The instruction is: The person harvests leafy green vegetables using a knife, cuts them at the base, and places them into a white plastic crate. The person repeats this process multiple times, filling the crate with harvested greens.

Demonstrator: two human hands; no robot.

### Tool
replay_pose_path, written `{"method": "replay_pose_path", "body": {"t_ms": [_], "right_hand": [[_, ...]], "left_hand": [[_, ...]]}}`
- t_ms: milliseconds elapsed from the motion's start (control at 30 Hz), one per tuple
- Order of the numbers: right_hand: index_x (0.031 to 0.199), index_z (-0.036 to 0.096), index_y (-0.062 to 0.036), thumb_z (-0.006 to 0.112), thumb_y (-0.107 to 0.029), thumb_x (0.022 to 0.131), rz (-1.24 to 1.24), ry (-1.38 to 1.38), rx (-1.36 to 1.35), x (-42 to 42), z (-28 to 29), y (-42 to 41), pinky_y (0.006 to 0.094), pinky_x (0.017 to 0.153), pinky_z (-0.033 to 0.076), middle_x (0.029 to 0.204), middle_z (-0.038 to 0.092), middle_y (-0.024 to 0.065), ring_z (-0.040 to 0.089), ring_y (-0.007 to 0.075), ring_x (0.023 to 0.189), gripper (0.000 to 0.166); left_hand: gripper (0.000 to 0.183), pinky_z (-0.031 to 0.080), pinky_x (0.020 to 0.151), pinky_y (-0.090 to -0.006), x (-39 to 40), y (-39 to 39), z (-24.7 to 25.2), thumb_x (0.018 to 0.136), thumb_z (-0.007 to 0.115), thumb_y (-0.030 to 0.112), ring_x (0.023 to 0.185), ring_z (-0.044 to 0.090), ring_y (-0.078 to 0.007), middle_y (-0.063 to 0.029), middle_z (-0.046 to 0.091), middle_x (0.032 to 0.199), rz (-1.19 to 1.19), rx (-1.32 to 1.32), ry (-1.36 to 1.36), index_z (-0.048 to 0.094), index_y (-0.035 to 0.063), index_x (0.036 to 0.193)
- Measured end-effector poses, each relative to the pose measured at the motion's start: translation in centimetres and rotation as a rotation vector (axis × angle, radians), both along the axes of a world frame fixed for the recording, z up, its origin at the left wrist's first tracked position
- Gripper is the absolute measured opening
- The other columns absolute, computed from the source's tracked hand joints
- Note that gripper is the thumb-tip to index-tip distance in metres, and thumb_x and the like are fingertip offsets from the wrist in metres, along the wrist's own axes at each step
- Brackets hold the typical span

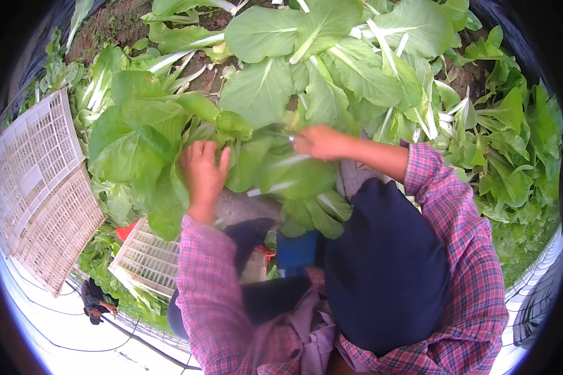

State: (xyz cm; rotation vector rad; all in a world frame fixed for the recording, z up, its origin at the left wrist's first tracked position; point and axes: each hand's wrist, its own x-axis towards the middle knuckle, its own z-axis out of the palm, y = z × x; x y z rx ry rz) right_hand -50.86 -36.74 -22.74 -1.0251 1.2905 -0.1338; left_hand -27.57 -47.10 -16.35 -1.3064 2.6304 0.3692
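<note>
My left hand (204,173) is at the leaf stalks of a large leafy green plant (136,126); whether its fingers grip the plant is not clear. My right hand (321,142) is closed around the handle of a small knife (291,138), whose thin blade points left and is blurred. Below and between the hands lie blurred loose green leaves (295,178) with white stalks. Large cut-looking leaves (328,61) with pale ribs are spread just beyond my right hand.
White plastic crates (42,187) stand at the left, and another crate (145,258) sits by my left arm. More leafy plants (511,150) grow at the right. A blue object (295,251) is between my legs. Another person (96,300) bends far off at lower left.
</note>
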Motion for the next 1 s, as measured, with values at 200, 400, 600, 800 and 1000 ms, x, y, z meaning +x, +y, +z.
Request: {"method": "replay_pose_path", "body": {"t_ms": [200, 400, 600, 800, 1000], "right_hand": [[0.082, 0.054, 0.0041, 0.049, -0.037, 0.08, -0.211, 0.134, -0.224, 3.2, -4.1, -2.3, 0.0411, 0.069, 0.045, 0.074, 0.058, 0.0232, 0.057, 0.0366, 0.071, 0.042], [0.081, 0.055, 0.0037, 0.046, -0.04, 0.081, -0.095, 0.099, -0.178, 2.9, -3.6, -2.1, 0.0416, 0.068, 0.045, 0.075, 0.058, 0.0229, 0.057, 0.0369, 0.071, 0.045], [0.08, 0.056, 0.004, 0.042, -0.04, 0.083, -0.058, 0.084, -0.195, 4.1, -5.4, -2.5, 0.0404, 0.068, 0.046, 0.071, 0.058, 0.0214, 0.058, 0.0351, 0.067, 0.047], [0.08, 0.056, 0.0042, 0.04, -0.037, 0.083, -0.018, 0.055, -0.144, 4.9, -6.9, -3.1, 0.0367, 0.057, 0.049, 0.066, 0.059, 0.0188, 0.059, 0.0292, 0.055, 0.045], [0.081, 0.054, 0.0044, 0.039, -0.033, 0.083, -0.035, -0.017, 0.1, 4.9, -5.7, -4.3, 0.0325, 0.043, 0.049, 0.056, 0.056, 0.0146, 0.056, 0.0223, 0.043, 0.04]], "left_hand": [[0.057, 0.021, 0.09, -0.0627, -3.9, 1.5, -2.5, 0.067, 0.057, 0.055, 0.1, 0.047, -0.0274, -0.0115, 0.056, 0.098, 0.173, -0.087, -0.313, 0.051, 0.0119, 0.104], [0.045, 0.013, 0.091, -0.0645, -1.8, -0.1, -5.1, 0.078, 0.049, 0.046, 0.107, 0.045, -0.0298, -0.0138, 0.055, 0.107, 0.433, 0.023, -0.4, 0.061, 0.0064, 0.096], [0.033, 0.015, 0.092, -0.0596, 3.3, 0.7, -7.9, 0.077, 0.053, 0.039, 0.108, 0.043, -0.0292, -0.0102, 0.052, 0.11, 0.328, -0.142, -0.116, 0.061, 0.0125, 0.095], [0.026, 0.014, 0.095, -0.0541, 5.5, 0.7, -8.8, 0.075, 0.057, 0.036, 0.104, 0.046, -0.0269, -0.0062, 0.055, 0.103, 0.264, -0.071, -0.094, 0.061, 0.0185, 0.094], [0.023, 0.011, 0.096, -0.0573, 5.7, 0.9, -8.4, 0.069, 0.06, 0.025, 0.099, 0.048, -0.0275, -0.0051, 0.057, 0.097, 0.242, -0.072, 0.022, 0.059, 0.0149, 0.09]]}}
